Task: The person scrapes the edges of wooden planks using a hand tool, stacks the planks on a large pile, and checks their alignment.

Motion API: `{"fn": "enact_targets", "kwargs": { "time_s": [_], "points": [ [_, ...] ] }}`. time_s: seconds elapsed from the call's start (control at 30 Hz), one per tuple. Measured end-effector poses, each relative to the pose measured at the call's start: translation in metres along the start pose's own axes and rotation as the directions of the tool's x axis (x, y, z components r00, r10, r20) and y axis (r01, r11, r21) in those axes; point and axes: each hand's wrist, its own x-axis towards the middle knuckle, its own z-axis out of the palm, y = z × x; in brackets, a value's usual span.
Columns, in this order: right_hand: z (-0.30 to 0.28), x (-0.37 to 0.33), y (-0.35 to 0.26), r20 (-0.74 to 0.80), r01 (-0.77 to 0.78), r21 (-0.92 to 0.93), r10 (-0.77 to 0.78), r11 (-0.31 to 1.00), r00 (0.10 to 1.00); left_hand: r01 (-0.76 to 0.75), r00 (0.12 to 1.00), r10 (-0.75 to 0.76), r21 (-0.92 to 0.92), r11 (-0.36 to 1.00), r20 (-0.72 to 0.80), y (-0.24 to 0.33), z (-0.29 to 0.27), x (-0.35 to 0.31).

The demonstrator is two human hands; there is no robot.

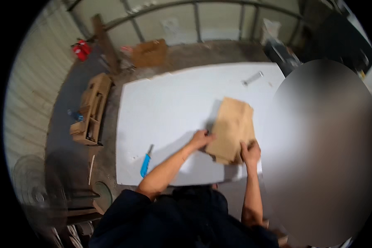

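Note:
A stack of flat brown paper or cardboard pieces (231,126) is tilted over the white table, its far end pointing away from me. My left hand (201,139) closes on its left edge, the thumb on top and the other fingers partly hidden at the edge. At the near right corner, my right hand (251,153) pinches the stack with its fingers bent. Several layers show unevenly along the near edge. Whether the pieces are bags or flattened boxes, I cannot tell.
On the white table (161,111) lie a blue-handled knife-like tool (145,164) at the near left and a silvery elongated object (253,78) at the far right. Cardboard boxes (149,53) stand beyond, and a long open carton (94,109) sits left. A blurred patch hides the right side.

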Motion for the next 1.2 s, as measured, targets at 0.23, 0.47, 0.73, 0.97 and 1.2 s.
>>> {"fn": "enact_targets", "kwargs": {
  "time_s": [0.23, 0.47, 0.73, 0.97, 1.2],
  "points": [
    [0.002, -0.051, -0.017, 0.333, -0.327, 0.638, 0.133, 0.697, 0.933, 0.094, 0.98, -0.04, -0.27, 0.958, 0.197, 0.071, 0.03, -0.033],
    [-0.001, -0.106, -0.054, 0.457, -0.496, 0.831, 0.199, 0.252, 0.867, 0.284, 0.933, -0.212, -0.233, 0.93, 0.291, 0.048, 0.004, -0.016],
    [0.011, -0.138, -0.059, 0.658, -0.664, 0.723, 0.105, 0.191, 0.746, 0.118, 0.937, -0.127, 0.045, 0.992, 0.327, 0.111, -0.026, -0.045],
    [-0.052, -0.092, -0.001, 0.022, -0.238, 0.762, 0.343, 0.602, 0.939, -0.24, 0.97, 0.177, 0.781, 0.576, 0.168, 0.144, -0.004, -0.112],
    [-0.06, 0.009, 0.012, 0.095, -0.074, 0.845, -0.013, 0.529, 0.995, -0.258, 0.958, 0.267, 0.722, 0.642, 0.105, 0.132, 0.0, -0.132]
  ]
}}
